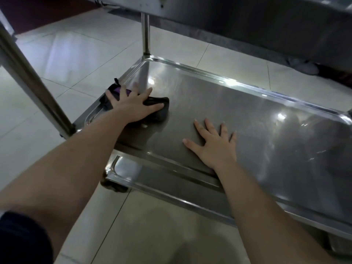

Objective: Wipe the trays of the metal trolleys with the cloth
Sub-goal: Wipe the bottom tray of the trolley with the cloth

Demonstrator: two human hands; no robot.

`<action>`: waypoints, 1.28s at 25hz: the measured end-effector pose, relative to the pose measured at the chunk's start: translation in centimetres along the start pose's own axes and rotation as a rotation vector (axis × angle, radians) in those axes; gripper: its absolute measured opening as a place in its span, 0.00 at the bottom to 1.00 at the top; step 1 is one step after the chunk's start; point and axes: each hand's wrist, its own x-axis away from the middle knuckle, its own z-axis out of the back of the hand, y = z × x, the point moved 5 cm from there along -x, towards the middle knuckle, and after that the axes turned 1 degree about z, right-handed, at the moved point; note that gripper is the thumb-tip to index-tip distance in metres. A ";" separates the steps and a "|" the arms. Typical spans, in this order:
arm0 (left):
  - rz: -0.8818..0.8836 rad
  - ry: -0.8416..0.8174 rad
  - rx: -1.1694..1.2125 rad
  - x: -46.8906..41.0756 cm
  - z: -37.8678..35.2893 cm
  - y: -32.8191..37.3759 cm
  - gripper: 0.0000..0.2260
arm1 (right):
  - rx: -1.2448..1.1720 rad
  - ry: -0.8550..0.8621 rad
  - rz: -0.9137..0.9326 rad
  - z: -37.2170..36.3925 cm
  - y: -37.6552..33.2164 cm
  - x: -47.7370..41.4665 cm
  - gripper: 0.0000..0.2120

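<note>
The low steel tray (257, 119) of a metal trolley fills the middle of the view, shiny and reflective. A dark cloth (159, 108) with a purple patch lies at the tray's left end. My left hand (131, 105) presses flat on the cloth, fingers spread and straight. My right hand (213, 143) rests flat on the bare tray near its front rim, fingers spread, holding nothing.
Upright steel posts stand at the tray's far left corner (145, 31) and near left corner (32, 80). The upper shelf (247, 14) hangs overhead at the back. A caster wheel (114, 184) sits under the front left corner. Pale floor tiles (66, 46) surround the trolley.
</note>
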 end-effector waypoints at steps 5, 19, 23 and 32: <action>0.079 0.068 -0.079 7.9 -1.9 -4.9 0.43 | -0.015 -0.074 0.016 0.4 -0.4 0.5 0.41; -0.097 0.054 -0.111 12.2 -4.3 8.0 0.43 | 0.083 -0.078 -0.079 1.2 11.1 2.6 0.28; -0.256 -0.004 -0.136 16.3 -8.3 19.3 0.39 | 0.112 -0.056 -0.076 0.8 12.1 2.7 0.28; 0.169 -0.022 -0.117 12.7 -2.4 2.8 0.42 | 0.058 -0.012 -0.063 0.9 11.0 3.2 0.29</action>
